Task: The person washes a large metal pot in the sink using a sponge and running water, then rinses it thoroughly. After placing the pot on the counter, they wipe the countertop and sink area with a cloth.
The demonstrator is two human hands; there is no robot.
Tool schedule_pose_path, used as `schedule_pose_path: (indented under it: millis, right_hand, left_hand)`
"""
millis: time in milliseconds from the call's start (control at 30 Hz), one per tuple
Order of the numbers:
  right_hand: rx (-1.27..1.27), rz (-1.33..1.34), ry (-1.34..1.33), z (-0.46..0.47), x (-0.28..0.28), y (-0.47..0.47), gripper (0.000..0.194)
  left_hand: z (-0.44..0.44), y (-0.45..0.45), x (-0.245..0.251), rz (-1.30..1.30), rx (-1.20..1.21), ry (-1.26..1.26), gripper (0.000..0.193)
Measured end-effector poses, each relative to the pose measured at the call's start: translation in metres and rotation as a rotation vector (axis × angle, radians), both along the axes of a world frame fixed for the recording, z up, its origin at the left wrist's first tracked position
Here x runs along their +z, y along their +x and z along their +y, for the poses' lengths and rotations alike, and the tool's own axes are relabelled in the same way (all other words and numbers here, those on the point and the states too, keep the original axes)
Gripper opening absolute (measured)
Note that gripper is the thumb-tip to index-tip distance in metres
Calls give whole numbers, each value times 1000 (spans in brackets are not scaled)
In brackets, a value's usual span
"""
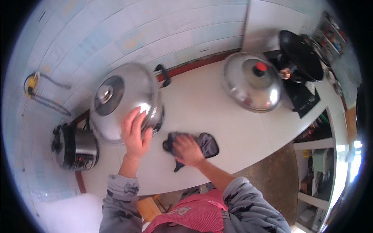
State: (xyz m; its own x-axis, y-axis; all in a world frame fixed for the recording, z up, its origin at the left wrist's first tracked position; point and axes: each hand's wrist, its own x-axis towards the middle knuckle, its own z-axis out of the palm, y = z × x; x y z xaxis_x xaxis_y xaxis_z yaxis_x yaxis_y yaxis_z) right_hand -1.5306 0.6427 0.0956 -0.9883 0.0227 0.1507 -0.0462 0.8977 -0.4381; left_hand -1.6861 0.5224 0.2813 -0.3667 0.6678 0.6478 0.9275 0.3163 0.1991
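My left hand (pixel 135 132) rests with spread fingers against the lower right side of a large domed metal lid (pixel 128 87), which covers an electric pan with a black side handle (pixel 163 75). My right hand (pixel 188 150) lies flat on a dark bunched cloth (pixel 208 144) on the white countertop (pixel 192 110). The cloth shows on both sides of the hand; whether the fingers grip it or only press it down is hard to see.
An electric pressure cooker (pixel 76 147) stands at the left. A domed lid with a red-topped knob (pixel 253 83) sits at the right, beside a black wok (pixel 300 56) over a black gas stove (pixel 304 100). White shelves (pixel 314 201) stand at lower right; a wooden stool (pixel 149 208) is below the counter edge.
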Motion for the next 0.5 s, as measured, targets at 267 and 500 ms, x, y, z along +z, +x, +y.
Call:
schedule_pose_path:
  millis: [267, 500]
  right_hand:
    - [-300, -26, 74, 77, 21, 82, 65]
    - [-488, -29, -61, 118, 9, 154, 65]
  left_hand:
    - [254, 49, -39, -280, -427, -40, 31]
    - [411, 76, -60, -220, -203, -175, 54]
